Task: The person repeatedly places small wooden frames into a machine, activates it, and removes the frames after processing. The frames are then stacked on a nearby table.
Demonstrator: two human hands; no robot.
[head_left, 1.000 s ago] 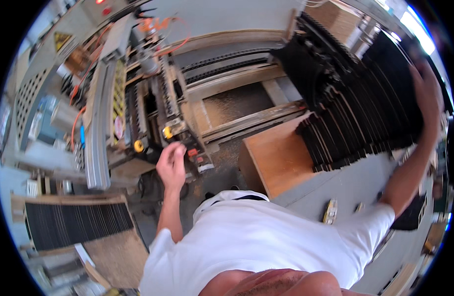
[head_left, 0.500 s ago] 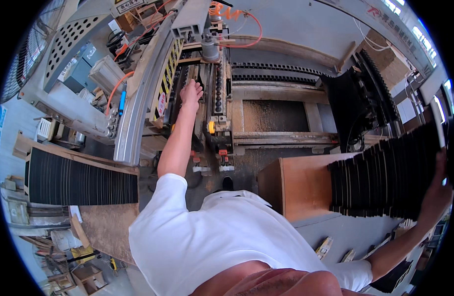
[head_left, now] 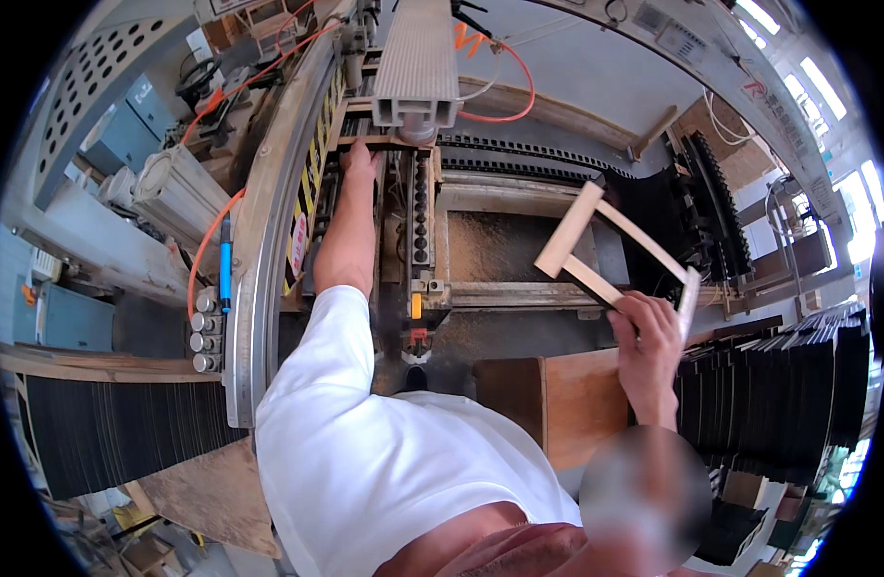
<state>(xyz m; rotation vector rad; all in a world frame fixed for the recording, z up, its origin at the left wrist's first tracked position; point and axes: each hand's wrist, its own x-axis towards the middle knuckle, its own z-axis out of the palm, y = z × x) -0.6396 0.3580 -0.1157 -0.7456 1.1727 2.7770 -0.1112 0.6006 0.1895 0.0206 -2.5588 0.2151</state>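
Note:
My right hand (head_left: pixel 650 337) is closed around the near end of a light wooden frame (head_left: pixel 571 231), four-sided with dark faces along some bars. The frame is tilted in the air over the right side of the machine. My left arm reaches forward into the machine, where my left hand (head_left: pixel 359 162) is closed at the edge of a second wooden frame (head_left: pixel 392 143) lying under the grey metal beam (head_left: pixel 418 67). Its fingertips are partly hidden by that bar.
Stacks of dark-faced frames stand at the right (head_left: pixel 769 394) and the left (head_left: pixel 124 433). A brown wooden box (head_left: pixel 581 399) is beside the right stack. A metal rail (head_left: pixel 254 288) with a striped warning strip runs left of my arm. Sawdust (head_left: pixel 490 250) lies within the machine bed.
My right hand has come from the right-hand stack towards the middle, bringing a wooden frame. My left hand has moved forward from above the track to the wooden bar. The view has shifted.

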